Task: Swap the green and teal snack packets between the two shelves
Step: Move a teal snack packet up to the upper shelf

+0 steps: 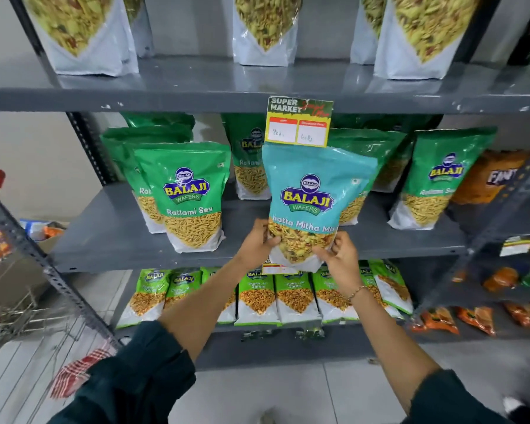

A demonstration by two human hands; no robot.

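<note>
Both hands hold one glossy teal stand-up snack packet (314,203) by its lower part, in front of the middle grey metal shelf (110,237). The left hand (259,241) is closed on the bottom left corner, with the thumb on the front face. The right hand (340,258) is closed on the bottom right corner, its fingers curled around the edge. So the grip is at the base, and the body of the packet rises above the hands: its long axis is upright, only a little tilted, and its top edge nearly reaches the yellow and green paper price tag (299,123) that hangs from the shelf above.

The white bottom of the packet seems to be at the front lip of the middle shelf, or just over it. I cannot tell if it rests on the board or is still carried in the air.

On this shelf stand the green stand-up snack packets (190,194), one group to the left of the teal one, others behind it and to the right. Between the left group and the right group there is a free part of the board, and the teal packet is directly in front of this gap.

In my judgement, the step in hand is placing the teal packet among the green ones. The gap lies farther from the person than the hands, so the packet should go away from the body and slightly down, staying upright. Both hands are equally near; neither has an advantage. The risk is that the tall top touches the price tag or that the packet tips when released.
</note>
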